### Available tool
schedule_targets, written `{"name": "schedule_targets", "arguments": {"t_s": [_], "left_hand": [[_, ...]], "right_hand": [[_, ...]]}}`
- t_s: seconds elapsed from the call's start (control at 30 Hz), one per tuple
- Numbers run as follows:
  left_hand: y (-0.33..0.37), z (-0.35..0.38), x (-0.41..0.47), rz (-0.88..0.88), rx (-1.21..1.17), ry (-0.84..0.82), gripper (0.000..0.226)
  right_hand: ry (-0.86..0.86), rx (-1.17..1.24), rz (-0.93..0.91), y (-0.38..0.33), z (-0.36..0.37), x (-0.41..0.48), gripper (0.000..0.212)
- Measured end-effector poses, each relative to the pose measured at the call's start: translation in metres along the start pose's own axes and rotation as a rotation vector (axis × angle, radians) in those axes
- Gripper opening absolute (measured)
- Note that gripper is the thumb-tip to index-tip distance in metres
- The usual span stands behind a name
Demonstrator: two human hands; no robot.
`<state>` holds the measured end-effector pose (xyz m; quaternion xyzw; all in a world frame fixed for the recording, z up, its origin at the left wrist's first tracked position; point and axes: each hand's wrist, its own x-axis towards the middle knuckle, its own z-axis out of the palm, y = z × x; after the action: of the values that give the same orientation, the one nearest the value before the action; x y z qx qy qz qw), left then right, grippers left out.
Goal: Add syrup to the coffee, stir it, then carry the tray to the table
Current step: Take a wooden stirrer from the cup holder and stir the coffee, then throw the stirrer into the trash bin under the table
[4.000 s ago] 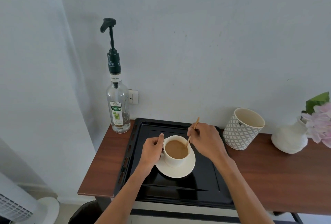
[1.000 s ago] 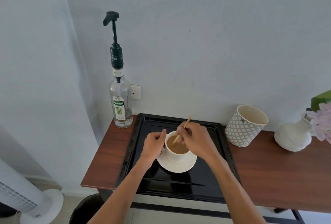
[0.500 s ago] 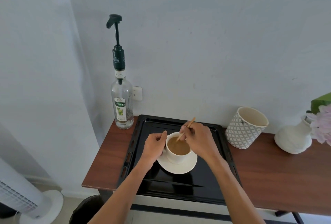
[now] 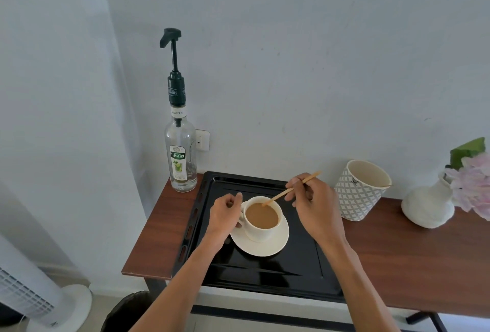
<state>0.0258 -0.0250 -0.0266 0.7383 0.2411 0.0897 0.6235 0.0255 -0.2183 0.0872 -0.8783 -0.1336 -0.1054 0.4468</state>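
A white cup of milky coffee stands on a white saucer in the middle of a black tray. My left hand grips the cup's handle at its left side. My right hand pinches a thin wooden stir stick, held slanting, its lower tip just at the coffee's far edge. A clear syrup bottle with a tall black pump stands on the wooden table left of the tray's far corner.
A patterned white paper cup leans right of the tray. Farther right sit a white vase and pink flowers. A wall is close behind. A white fan and a dark bin stand on the floor at left.
My right hand has drawn back to the right and up, lifting the stick from the middle of the coffee to its far rim. The left hand stays at the handle.
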Motion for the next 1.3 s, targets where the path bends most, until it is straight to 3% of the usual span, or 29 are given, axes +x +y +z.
{"name": "schedule_targets", "arguments": {"t_s": [0.37,0.73,0.93,1.03,1.3], "left_hand": [[-0.004,-0.038,-0.025,0.02,-0.016,0.064,0.025],[-0.029,-0.171,-0.042,0.036,-0.039,0.324,0.018],[-0.044,-0.273,-0.026,0.133,0.139,0.414,0.015],[-0.058,-0.327,-0.013,0.209,0.214,0.414,0.027],[-0.097,-0.434,0.031,0.431,0.803,0.308,0.064]], "right_hand": [[0.108,0.182,0.066,0.002,-0.005,-0.01,0.025],[0.029,0.552,0.333,-0.036,0.061,-0.03,0.028],[-0.031,0.698,0.403,-0.079,0.133,-0.049,0.028],[-0.045,0.73,0.449,-0.104,0.179,-0.066,0.028],[-0.005,0.627,0.535,-0.155,0.305,-0.112,0.027]]}}
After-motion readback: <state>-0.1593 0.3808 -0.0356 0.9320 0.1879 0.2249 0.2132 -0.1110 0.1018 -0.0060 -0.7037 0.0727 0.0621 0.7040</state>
